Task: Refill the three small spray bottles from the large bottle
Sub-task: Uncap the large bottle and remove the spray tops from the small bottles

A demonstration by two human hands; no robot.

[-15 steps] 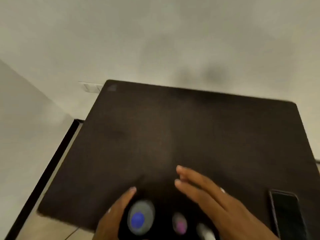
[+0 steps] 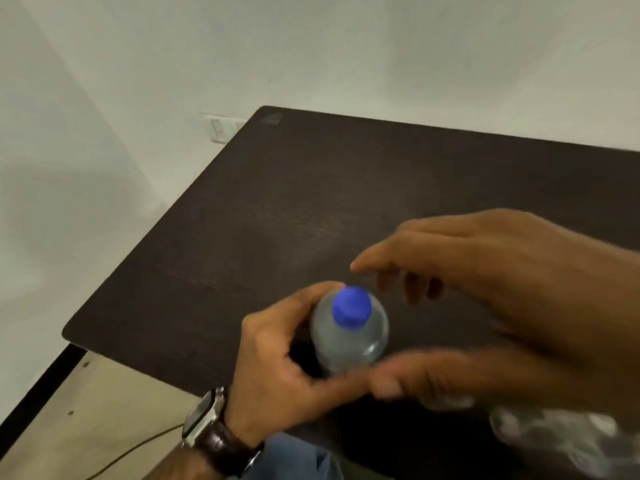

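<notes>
Pale walls met in a corner behind a dark wood-grain table [image 2: 311, 188], whose near left corner and left edge showed against a light floor. A wall socket plate [image 2: 221, 128] sat just past the table's far left corner.

Near the table's front, a person's left hand [image 2: 277, 368] wrapped the large bottle [image 2: 349, 337], a clear plastic one with a blue cap [image 2: 351, 308] screwed on. The bottle stood upright, its long axis pointing almost straight at the camera, so mostly its cap and shoulder showed. The left grip was clamped on the bottle's body, thumb curling round the far side, fingers round the near side. A watch [image 2: 204, 420] on a brown strap circled that wrist.

The right hand [image 2: 491, 282] hovered just right of and slightly beyond the cap, blurred, its grip apart and holding nothing, fingertips [image 2: 360, 266] near the cap but not touching. This hand was the nearer one to the cap, which lay just left of and below its fingertips; it looked poised to unscrew it.

A crinkled clear plastic shape [image 2: 554, 438], too blurred to identify, lay at the lower right under the right forearm. No small spray bottles could be made out. Far and left of the bottle the table lay open; the front edge was close by.
</notes>
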